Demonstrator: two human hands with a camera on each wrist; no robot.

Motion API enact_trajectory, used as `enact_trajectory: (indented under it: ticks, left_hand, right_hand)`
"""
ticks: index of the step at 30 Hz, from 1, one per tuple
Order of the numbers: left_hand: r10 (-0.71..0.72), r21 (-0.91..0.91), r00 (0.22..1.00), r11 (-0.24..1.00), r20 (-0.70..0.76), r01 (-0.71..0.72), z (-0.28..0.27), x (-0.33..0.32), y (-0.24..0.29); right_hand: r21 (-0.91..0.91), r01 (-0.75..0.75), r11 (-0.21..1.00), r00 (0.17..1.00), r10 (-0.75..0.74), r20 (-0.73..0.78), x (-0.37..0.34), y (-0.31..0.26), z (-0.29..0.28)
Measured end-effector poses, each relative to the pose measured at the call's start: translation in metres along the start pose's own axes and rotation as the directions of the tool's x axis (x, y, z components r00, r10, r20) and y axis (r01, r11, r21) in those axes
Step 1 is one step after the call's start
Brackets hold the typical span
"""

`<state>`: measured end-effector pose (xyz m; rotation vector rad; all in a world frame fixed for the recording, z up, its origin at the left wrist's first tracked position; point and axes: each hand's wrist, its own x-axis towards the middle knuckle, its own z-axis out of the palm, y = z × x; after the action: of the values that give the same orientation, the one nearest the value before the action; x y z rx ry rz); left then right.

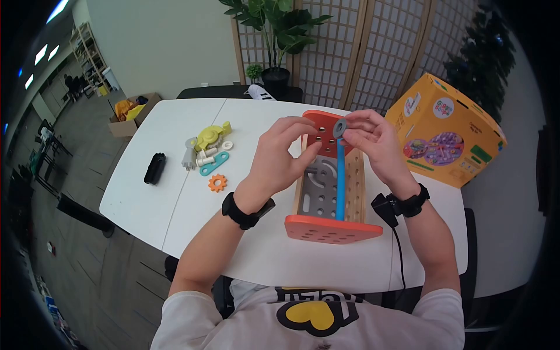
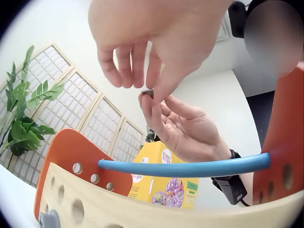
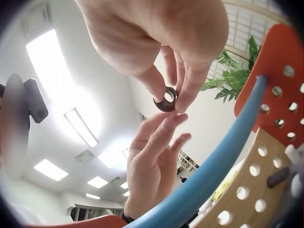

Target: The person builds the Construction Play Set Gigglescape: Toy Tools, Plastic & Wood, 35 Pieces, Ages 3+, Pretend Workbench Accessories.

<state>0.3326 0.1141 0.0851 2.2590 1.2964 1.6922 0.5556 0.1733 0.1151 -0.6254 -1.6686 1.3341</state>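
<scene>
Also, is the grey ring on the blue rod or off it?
Off: the right hand pinches the ring, and the right wrist view shows a gap between it and the rod.

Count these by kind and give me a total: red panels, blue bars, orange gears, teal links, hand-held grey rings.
Red panels: 2
Blue bar: 1
Orange gear: 1
Teal link: 1
Grey ring, in the right hand: 1
Total: 6
</scene>
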Motion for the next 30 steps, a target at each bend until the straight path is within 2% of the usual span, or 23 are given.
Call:
enact_trajectory:
  ticks: [2,5,7,8,11,14,17,21,24,27,30]
  left_hand:
    - [-0.183,0.008,0.982,0.983,0.042,0.183,-0.002,-0.011,-0.006]
    - [-0.522,0.078,0.841,0.853,0.142,0.516,-0.002,-0.025,-0.012]
    - [-0.601,0.13,0.775,0.799,0.196,0.587,-0.001,-0.031,-0.015]
    - [-0.64,0.158,0.736,0.768,0.221,0.621,0.0,-0.035,-0.017]
    - [-0.616,0.148,0.733,0.785,0.289,0.602,0.006,-0.045,-0.03]
    - [-0.624,0.086,0.714,0.769,0.318,0.633,0.01,-0.05,-0.038]
    - [-0.675,0.068,0.659,0.714,0.332,0.697,0.01,-0.048,-0.031]
    - [-0.666,0.04,0.675,0.721,0.318,0.692,0.012,-0.052,-0.034]
    - [-0.65,0.016,0.692,0.732,0.314,0.681,0.013,-0.054,-0.036]
    - [-0.621,-0.016,0.723,0.755,0.302,0.655,0.015,-0.058,-0.042]
    - [-0.624,-0.02,0.717,0.75,0.311,0.661,0.015,-0.06,-0.043]
  right_hand:
    - [-0.088,-0.018,0.996,0.998,0.013,-0.062,-0.002,0.012,-0.017]
    - [-0.226,-0.112,0.968,0.992,0.095,-0.087,-0.008,0.026,-0.034]
    - [-0.278,-0.199,0.94,0.98,0.189,-0.063,-0.014,0.038,-0.037]
    - [-0.375,-0.205,0.904,0.977,0.21,-0.026,-0.015,0.04,-0.035]
    - [-0.628,-0.212,0.749,0.951,0.307,0.045,-0.014,0.036,-0.018]
    - [-0.711,-0.172,0.682,0.921,0.368,0.13,-0.004,0.04,-0.008]
    - [-0.7,-0.204,0.685,0.898,0.415,0.144,0.002,0.053,-0.005]
    - [-0.737,-0.231,0.635,0.87,0.474,0.136,0.01,0.053,-0.002]
    - [-0.772,-0.166,0.613,0.864,0.468,0.186,0.019,0.07,-0.01]
    - [-0.738,-0.262,0.621,0.808,0.56,0.184,0.027,0.057,-0.004]
    - [-0.459,-0.546,0.701,0.684,0.69,0.239,0.033,0.07,-0.008]
